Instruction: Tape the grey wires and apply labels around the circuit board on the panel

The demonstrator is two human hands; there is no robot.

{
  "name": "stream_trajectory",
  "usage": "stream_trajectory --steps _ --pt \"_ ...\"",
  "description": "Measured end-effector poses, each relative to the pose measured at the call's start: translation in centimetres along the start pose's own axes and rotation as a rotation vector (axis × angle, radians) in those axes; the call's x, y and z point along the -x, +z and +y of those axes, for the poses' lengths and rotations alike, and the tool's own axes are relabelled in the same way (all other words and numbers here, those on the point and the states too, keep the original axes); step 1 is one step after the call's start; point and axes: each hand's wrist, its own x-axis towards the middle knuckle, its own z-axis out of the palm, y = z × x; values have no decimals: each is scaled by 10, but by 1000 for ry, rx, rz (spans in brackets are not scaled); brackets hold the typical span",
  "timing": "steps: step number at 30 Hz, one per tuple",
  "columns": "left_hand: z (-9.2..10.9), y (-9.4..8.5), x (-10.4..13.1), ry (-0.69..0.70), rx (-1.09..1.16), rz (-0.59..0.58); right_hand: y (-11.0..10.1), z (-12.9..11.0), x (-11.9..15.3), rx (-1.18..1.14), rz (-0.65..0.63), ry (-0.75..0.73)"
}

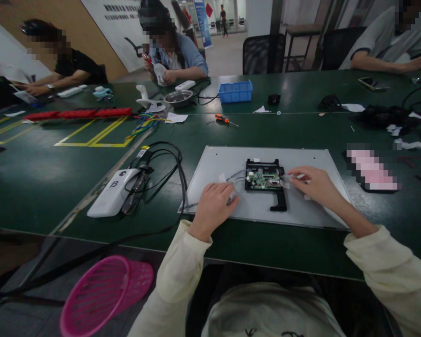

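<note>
A light grey flat panel (pixel 203 171) lies on the table in front of me. On it sits a green circuit board (pixel 264 179) in a black plastic frame (pixel 283 201), whose one arm reaches toward me. Grey cables (pixel 239 174) run from the board's left side to my left hand (pixel 212 206), which rests on the panel with bent fingers closed over a cable; its fingertips are partly hidden. At the board's right edge, my right hand (pixel 312 185) pinches what looks like clear tape (pixel 285 184) between thumb and fingers.
A white power bank (pixel 114 193) with black cables lies left of the panel, a phone-like pink object (pixel 372 171) right. Beyond are an orange screwdriver (pixel 221 119), a blue basket (pixel 235 91) and a metal bowl (pixel 178 97). A pink bin (pixel 121 285) stands below. Other people sit across.
</note>
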Motion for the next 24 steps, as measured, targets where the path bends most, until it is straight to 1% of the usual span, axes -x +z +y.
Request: stream_trajectory --steps 3,7,10,13,15,19,21,24 --pt "0 1 -1 23 -31 7 3 -3 2 -1 -86 -18" --pt "-2 2 -1 44 -95 27 4 -10 2 -4 -121 -10" --pt "-6 -1 -2 37 -105 110 2 -13 3 -36 -120 58" --pt "-13 -5 -1 -8 -88 197 0 -16 3 -45 -116 128" --pt "-18 -6 -1 -55 -76 218 -2 -16 2 -41 -95 163" --pt "-27 -4 0 -166 -61 205 -12 -9 0 -3 -3 195" --pt "-29 -2 0 -215 -58 191 -20 -2 -1 47 51 207" --pt "-29 -1 0 -256 -56 173 -32 16 -1 150 124 254"
